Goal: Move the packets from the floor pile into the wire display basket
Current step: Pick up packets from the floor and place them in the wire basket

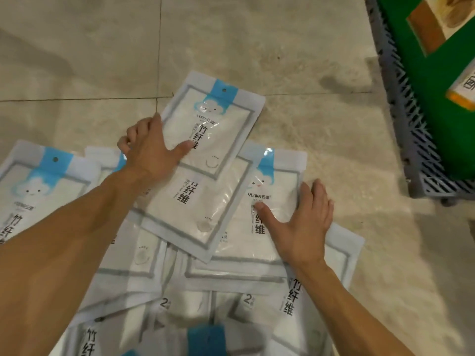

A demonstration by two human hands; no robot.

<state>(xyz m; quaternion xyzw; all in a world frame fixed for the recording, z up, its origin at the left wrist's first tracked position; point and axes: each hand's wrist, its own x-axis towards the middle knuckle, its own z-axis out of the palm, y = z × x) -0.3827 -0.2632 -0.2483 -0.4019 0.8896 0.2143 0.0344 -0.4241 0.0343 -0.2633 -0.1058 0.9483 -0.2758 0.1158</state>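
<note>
Beige tile floor (257, 34), grey crate (421, 140) far right. Approx 8 packets (180, 291) piled near you. Your left hand (151, 150) pinches 1 packet (218, 116); right hand (305, 224) flat, fingers together, on another packet (277, 188).

White, blue-tabbed packets (205, 140); green box (437, 98)

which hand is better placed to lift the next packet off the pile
Left, probably. The left hand already grips the edge of the top packet, thumb on its face, fingers curled at its edge. The right hand only lies flat on a lower packet.
</note>
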